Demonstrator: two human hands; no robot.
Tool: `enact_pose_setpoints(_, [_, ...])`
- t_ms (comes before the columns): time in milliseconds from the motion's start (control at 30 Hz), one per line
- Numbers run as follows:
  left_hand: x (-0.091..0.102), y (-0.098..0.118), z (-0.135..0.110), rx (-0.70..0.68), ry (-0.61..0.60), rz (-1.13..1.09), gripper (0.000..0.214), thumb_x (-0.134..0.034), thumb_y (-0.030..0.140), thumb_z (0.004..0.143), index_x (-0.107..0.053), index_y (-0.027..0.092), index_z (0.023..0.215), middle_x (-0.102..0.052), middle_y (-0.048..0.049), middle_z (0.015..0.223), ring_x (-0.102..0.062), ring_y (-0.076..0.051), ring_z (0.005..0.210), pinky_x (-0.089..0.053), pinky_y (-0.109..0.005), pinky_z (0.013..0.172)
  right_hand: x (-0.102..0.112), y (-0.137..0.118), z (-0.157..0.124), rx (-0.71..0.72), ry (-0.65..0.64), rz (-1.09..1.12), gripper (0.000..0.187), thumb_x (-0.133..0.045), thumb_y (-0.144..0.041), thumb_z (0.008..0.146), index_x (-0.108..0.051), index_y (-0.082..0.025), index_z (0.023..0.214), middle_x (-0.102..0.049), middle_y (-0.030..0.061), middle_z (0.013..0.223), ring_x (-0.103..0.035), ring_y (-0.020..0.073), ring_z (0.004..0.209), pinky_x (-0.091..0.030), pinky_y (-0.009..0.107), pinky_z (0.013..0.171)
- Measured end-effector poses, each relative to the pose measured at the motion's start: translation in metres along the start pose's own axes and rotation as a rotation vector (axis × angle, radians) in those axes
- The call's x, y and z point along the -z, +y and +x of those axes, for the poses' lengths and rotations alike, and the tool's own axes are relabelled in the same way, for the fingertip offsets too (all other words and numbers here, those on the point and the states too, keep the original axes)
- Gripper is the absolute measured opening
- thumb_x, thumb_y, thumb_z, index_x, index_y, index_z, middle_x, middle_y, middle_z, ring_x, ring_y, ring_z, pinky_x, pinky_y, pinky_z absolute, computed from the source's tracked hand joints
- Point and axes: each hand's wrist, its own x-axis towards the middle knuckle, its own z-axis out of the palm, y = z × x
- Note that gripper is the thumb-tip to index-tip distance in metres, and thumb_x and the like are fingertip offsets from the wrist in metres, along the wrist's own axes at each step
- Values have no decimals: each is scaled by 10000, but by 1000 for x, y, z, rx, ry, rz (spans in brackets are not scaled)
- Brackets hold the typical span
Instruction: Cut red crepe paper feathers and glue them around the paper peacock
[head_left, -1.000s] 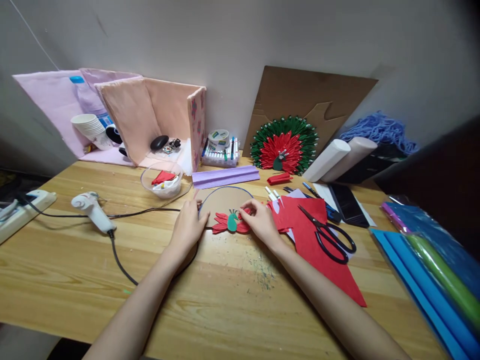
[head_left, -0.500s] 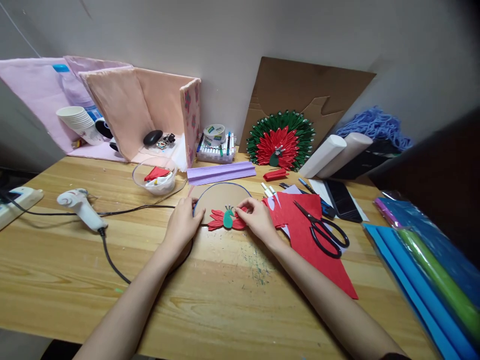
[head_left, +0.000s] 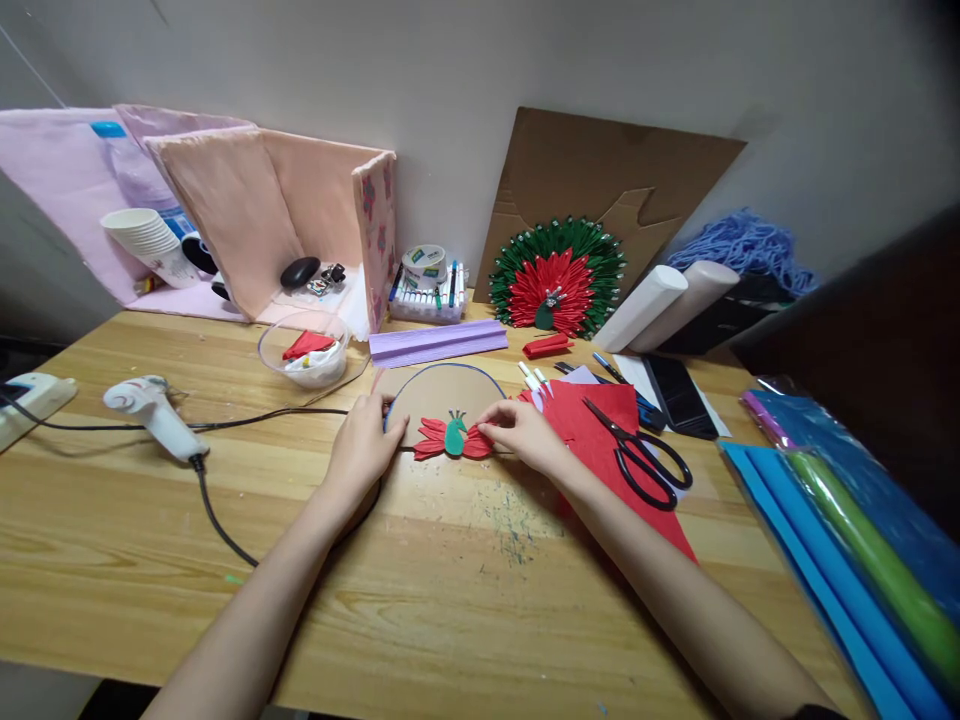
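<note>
my left hand (head_left: 363,442), grip clamped on the left rim of the cardboard disc (head_left: 444,388) mid-table (head_left: 420,600), my right hand (head_left: 528,434), grip pinched together on red petals (head_left: 477,446), right of the green bird (head_left: 454,438)

Wooden table (head_left: 420,620): white glue gun (head_left: 161,415), clear bowl (head_left: 271,352), purple paper strip (head_left: 439,344), round-topped cardboard (head_left: 442,390), red sheet (head_left: 589,447).

Forearms (head_left: 296,565) outstretched, left hand (head_left: 364,442) curved, right hand (head_left: 523,432) in a pinch (fingers (head_left: 495,411) close together)
</note>
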Motion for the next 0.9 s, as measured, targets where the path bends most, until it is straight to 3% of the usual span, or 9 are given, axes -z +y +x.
enact_pose_setpoints(300, [0, 0, 1, 1, -17, 5, 270, -512, 341, 810, -559, 153, 998, -599, -107, 945, -557, -253, 914, -450, -366, 779, -3, -3, 2, -52, -43, 27, 60, -610, -162, 692, -658, -132, 711, -677, 48, 676, -605, 135, 615, -441, 229, 559])
enact_pose_setpoints(600, [2, 4, -1, 20, -20, -7, 283, -525, 323, 808, -563, 137, 1018, -595, -117, 961, -560, -246, 890, -446, -357, 767, -12, 0, -9, -2, 113, -3, 112, -604, -201, 689, -681, -132, 733, -706, 76, 742, -631, 172, 677, -468, 270, 614])
enact_pose_setpoints(900, [0, 1, -1, 17, -18, -12, 280, -520, 334, 807, -561, 152, 1016, -596, -113, 954, -561, -249, 895, -451, -364, 763, -14, 2, -11, 48, 109, 8, 114, -608, -207, 696, -689, -149, 752, -712, 69, 769, -638, 172, 700, -479, 278, 642])
